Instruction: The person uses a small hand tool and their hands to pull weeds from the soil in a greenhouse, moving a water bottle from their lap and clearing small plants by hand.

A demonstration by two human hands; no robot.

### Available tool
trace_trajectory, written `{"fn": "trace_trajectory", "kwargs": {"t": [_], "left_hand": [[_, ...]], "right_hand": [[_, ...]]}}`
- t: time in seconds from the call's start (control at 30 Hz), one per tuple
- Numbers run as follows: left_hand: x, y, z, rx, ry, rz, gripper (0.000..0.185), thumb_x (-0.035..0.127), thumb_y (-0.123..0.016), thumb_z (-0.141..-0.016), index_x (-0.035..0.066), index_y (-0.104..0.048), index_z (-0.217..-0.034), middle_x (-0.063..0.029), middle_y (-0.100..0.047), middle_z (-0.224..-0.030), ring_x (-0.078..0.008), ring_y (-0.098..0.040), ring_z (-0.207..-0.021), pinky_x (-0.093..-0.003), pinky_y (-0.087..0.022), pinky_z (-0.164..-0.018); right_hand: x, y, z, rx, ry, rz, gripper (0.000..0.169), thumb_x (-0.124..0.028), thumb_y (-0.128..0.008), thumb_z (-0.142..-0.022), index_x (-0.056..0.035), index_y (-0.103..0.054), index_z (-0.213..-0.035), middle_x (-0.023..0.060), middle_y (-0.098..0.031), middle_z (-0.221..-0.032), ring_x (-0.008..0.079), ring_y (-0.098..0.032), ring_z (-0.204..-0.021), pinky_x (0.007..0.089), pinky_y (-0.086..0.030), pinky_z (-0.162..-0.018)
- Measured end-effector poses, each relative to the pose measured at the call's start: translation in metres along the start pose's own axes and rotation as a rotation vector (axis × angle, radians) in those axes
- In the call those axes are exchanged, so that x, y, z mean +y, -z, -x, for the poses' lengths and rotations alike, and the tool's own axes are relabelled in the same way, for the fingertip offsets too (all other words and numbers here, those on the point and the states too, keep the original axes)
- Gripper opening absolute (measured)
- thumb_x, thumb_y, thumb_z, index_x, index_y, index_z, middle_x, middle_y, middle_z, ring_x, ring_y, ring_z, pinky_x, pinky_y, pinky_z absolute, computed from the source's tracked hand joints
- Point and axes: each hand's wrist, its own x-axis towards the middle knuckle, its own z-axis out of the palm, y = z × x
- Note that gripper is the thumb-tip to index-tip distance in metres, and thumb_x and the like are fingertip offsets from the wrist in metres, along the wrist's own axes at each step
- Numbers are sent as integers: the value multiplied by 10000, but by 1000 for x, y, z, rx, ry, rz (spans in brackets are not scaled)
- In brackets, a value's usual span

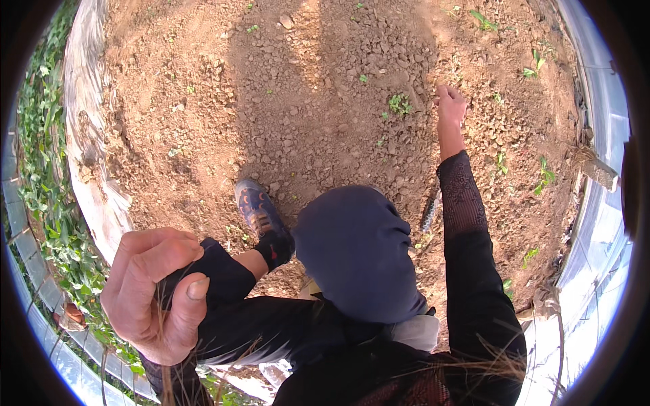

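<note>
My left hand (157, 294) is raised close to the camera over my black trouser leg. Its fingers are curled, the thumb stands apart from them, and I see nothing held. My right hand (452, 104) reaches forward low over dry, crumbly soil (315, 127), fingers bent downward. Whether anything is between those fingertips is hidden. A small clump of green seedlings (400, 104) grows to the left of that hand. Beside my right forearm, a dark object with a textured surface, perhaps a tool handle (430, 212), lies on the ground, partly covered by the sleeve.
My patterned shoe (259, 208) rests on the soil beside my knee in dark blue fabric (355, 254). Young plants (546, 175) stand along the right side. Plastic sheeting (604, 101) edges the right; a pale sheet (84, 111) and dense green plants (43, 152) border the left.
</note>
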Motion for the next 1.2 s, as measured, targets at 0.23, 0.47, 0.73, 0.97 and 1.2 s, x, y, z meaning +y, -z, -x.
{"fn": "trace_trajectory", "kwargs": {"t": [0.23, 0.47, 0.73, 0.97, 1.2], "left_hand": [[6, 7, 6, -23, 6, -12, 262, 177, -725, -796, -45, -653, -916, -191, -630, -845, -240, -634, -736, -298, -498, -642], [3, 2, 8, -21, 43, -9, 285, 221, -739, -798, -25, -654, -915, -188, -630, -841, -239, -637, -718, -299, -498, -615], [0, 5, 7, -64, 44, -13, 300, 244, -743, -798, -18, -653, -914, -185, -632, -830, -244, -642, -701, -299, -504, -595], [3, 2, 5, -80, 63, -51, 307, 243, -762, -768, -7, -655, -910, -172, -635, -826, -245, -649, -706, -305, -510, -596], [3, 2, 5, -135, 65, -53, 297, 222, -765, -762, -10, -648, -906, -164, -633, -827, -255, -649, -708, -315, -508, -605]], "right_hand": [[-4, -31, 37, -260, 690, 728, 260, -113, -652, -764, -155, -654, -1021, 109, -581, -903, 297, -630, -838, 397, -529, -669], [-15, -45, 38, -439, 767, 1109, 263, -99, -639, -768, -179, -603, -1015, 109, -527, -1035, 295, -611, -961, 402, -539, -723], [3, -52, 27, -434, 770, 1140, 137, -123, -618, -808, -159, -601, -939, 99, -533, -1020, 294, -629, -902, 404, -542, -700], [3, -56, 20, -460, 729, 1162, 86, -178, -578, -870, -141, -651, -898, 69, -578, -987, 239, -652, -866, 355, -560, -692], [-4, -27, -8, -115, 407, 349, 353, -275, -701, -799, -79, -670, -1091, 81, -676, -826, 206, -659, -686, 345, -537, -690]]}}
